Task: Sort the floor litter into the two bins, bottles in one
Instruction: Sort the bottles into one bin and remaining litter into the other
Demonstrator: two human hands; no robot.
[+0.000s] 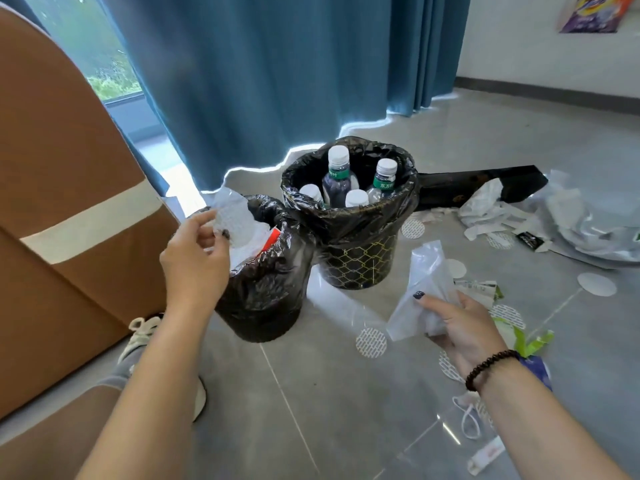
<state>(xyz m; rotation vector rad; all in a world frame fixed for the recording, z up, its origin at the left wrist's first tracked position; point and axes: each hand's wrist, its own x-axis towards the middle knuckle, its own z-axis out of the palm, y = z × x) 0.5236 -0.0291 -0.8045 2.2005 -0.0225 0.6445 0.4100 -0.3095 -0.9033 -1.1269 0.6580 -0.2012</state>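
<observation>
Litter: left hand (pixel 195 261) pinches a dotted clear wrapper (pixel 232 216) over the near bin (pixel 266 292), fingers closed on its edge. That bin sits just right of the left hand, black liner, already holding white paper and something red. Right hand (pixel 462 329) grips a clear plastic bag (pixel 420 292), thumb on top, bead bracelet (pixel 490 368) on the wrist. Bottle bin (pixel 360 237) stands beyond and between both hands, touching the near bin; four capped bottles (pixel 337 174) upright inside. Round white discs (pixel 371 342) lie on the floor (pixel 346 410) around the right hand; crumpled white bags (pixel 485 206) and a black carton (pixel 485 183) lie well beyond it. Cardboard box (pixel 69 220) left of the left hand.
</observation>
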